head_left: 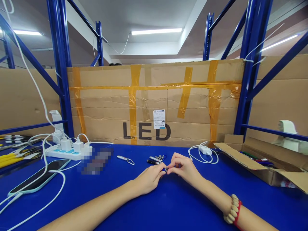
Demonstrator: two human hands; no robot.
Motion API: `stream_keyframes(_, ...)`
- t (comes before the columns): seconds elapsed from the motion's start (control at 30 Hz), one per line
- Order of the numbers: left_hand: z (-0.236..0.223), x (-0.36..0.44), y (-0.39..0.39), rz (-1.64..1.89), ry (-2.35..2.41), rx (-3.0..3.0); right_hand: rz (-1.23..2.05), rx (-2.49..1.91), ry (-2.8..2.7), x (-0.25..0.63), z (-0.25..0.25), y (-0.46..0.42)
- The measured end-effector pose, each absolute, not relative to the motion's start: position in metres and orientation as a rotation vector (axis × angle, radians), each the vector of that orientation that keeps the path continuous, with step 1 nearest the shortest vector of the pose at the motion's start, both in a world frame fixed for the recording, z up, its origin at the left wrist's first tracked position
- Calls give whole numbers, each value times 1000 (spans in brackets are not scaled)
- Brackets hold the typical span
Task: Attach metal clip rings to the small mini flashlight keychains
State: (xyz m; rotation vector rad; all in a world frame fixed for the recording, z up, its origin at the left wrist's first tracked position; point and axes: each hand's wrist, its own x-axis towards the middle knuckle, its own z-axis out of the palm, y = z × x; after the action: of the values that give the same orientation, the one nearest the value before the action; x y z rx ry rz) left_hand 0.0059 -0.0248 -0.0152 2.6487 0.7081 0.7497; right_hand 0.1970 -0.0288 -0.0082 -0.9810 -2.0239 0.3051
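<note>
blue rack (60, 61) — taped cardboard (156, 99) — lit ceiling tube (156, 31)

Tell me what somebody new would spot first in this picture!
Probably the big black LED letters on the taped cardboard behind the blue table. Next, maybe, the left hand and right hand, which meet at a tiny shiny part over the table. A beaded bracelet circles the right wrist.

The one view looks from the person's head, forward across the counter (163, 208) to the cardboard panel (108, 106). It sits near, above and behind the left hand (149, 178) and right hand (183, 165).
</note>
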Motion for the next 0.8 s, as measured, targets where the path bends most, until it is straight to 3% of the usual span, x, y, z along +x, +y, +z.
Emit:
stream_keyframes(0.2, -14, 6, -24, 664, 754, 2686, 297, -990, -2077, 197, -11, -29)
stream_keyframes(0.8, -14, 7, -24, 838, 728, 2621, 34, -763, -2110, 201, -1, -29)
